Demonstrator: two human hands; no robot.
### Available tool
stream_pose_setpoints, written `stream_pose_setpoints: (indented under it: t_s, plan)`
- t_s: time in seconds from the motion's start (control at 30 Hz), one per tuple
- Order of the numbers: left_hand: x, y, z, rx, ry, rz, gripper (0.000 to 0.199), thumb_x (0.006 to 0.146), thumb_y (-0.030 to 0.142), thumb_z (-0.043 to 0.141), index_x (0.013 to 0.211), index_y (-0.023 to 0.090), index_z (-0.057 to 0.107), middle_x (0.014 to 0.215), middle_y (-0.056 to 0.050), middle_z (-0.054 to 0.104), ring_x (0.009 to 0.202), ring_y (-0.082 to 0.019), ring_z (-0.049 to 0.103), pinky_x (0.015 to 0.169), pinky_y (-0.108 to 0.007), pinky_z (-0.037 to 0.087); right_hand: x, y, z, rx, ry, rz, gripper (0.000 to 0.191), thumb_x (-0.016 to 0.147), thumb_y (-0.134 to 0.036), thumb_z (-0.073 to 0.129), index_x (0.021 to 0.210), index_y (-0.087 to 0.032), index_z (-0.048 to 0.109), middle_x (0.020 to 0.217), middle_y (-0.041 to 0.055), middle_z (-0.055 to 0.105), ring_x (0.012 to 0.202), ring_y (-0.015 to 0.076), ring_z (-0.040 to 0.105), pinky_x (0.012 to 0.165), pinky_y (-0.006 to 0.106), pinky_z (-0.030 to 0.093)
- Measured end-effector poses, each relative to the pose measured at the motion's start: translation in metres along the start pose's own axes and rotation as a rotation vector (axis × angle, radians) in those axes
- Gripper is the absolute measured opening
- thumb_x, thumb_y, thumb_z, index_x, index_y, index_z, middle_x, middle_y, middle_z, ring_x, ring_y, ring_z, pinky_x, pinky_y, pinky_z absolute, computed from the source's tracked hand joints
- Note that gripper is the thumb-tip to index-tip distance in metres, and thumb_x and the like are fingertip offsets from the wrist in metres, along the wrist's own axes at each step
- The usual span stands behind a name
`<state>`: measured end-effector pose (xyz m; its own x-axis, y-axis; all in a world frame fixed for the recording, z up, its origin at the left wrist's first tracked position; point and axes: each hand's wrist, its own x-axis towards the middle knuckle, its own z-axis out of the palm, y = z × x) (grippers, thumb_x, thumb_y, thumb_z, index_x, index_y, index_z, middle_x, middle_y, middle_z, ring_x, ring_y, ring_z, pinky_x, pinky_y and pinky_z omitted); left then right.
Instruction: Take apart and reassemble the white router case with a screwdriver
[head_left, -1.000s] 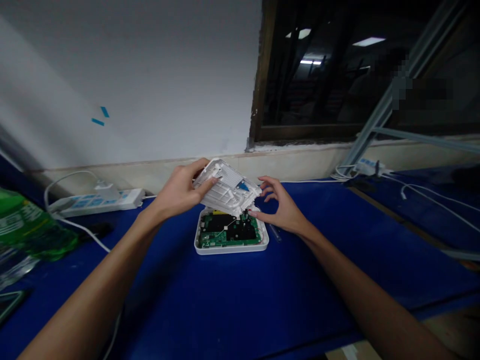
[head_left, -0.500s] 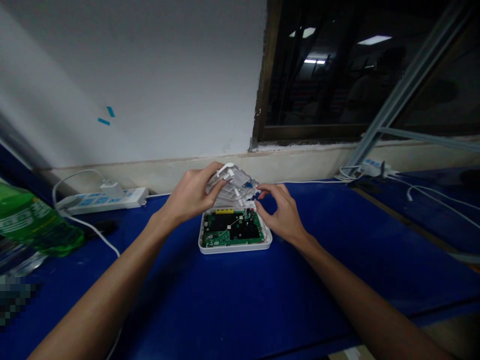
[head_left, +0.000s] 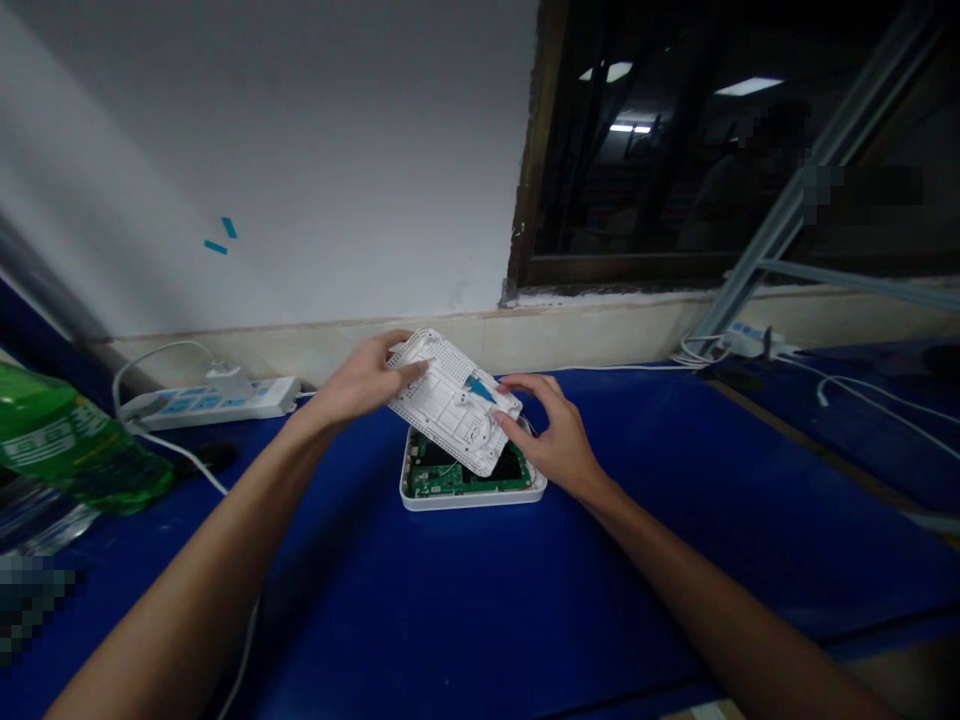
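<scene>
With the white plastic box holding a green circuit board (head_left: 474, 503) as our clock centre, we have a wide way in from 6 o'clock, over the smooth blue tabletop (head_left: 480, 610) between our forearms. The tilted white perforated plastic cover (head_left: 442, 400) blocks a straight drop onto the board's middle; its lower-left portion lies exposed. Our left hand (head_left: 367, 378) bars 10 o'clock, our right hand (head_left: 559, 435) 2 o'clock. Farther out, a green plastic bottle (head_left: 67, 440) and a long white power strip (head_left: 262, 398) crowd 9 to 10, and the pale wall base (head_left: 600, 343) stops us at 12. Past our right forearm, 3 o'clock offers broad passage.
</scene>
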<state>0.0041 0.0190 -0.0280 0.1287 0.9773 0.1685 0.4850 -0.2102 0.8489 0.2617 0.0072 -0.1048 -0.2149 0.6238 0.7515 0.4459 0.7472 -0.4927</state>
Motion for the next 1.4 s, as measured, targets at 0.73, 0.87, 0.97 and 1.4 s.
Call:
stream_pose_setpoints:
  t_s: [0.73,0.87,0.97,1.4]
  plan:
    - [0.008,-0.034,0.013,-0.356,-0.220,-0.191,0.045,0.074,0.026,0.072,0.115,0.017,0.055,0.098,-0.011,0.068,0.077,-0.020,0.064,0.062,-0.030,0.053,0.009,0.024,0.026,-0.007,-0.225,-0.001,0.035,0.089,-0.017,0.060,0.122,-0.026,0.056,0.103,0.0055,0.066,0.088,0.0199,0.064,0.082,0.038,0.053]
    - [0.008,-0.029,0.014,-0.402,-0.220,-0.221,0.045,0.072,0.025,0.073,0.113,0.016,0.054,0.096,-0.009,0.066,0.076,-0.018,0.063,0.064,-0.030,0.052,0.010,0.027,0.023,-0.012,-0.309,-0.024,0.047,0.091,-0.016,0.055,0.136,-0.025,0.045,0.105,0.0077,0.062,0.090,0.0207,0.062,0.083,0.041,0.054]
    - [0.009,-0.027,0.016,-0.398,-0.211,-0.228,0.045,0.071,0.024,0.074,0.111,0.016,0.055,0.094,-0.009,0.066,0.074,-0.019,0.063,0.063,-0.030,0.051,0.009,0.027,0.021,-0.040,-0.340,-0.044,0.054,0.093,-0.015,0.050,0.144,-0.025,0.035,0.114,0.0114,0.060,0.098,0.0233,0.061,0.088,0.045,0.054]
    - [0.018,-0.043,0.018,-0.374,-0.196,-0.265,0.047,0.066,0.023,0.074,0.110,0.013,0.059,0.094,-0.013,0.070,0.073,-0.020,0.065,0.061,-0.030,0.052,0.000,0.033,0.029,-0.024,-0.376,-0.010,0.058,0.092,-0.012,0.048,0.146,-0.027,0.032,0.115,0.0115,0.059,0.097,0.0237,0.061,0.083,0.045,0.056]
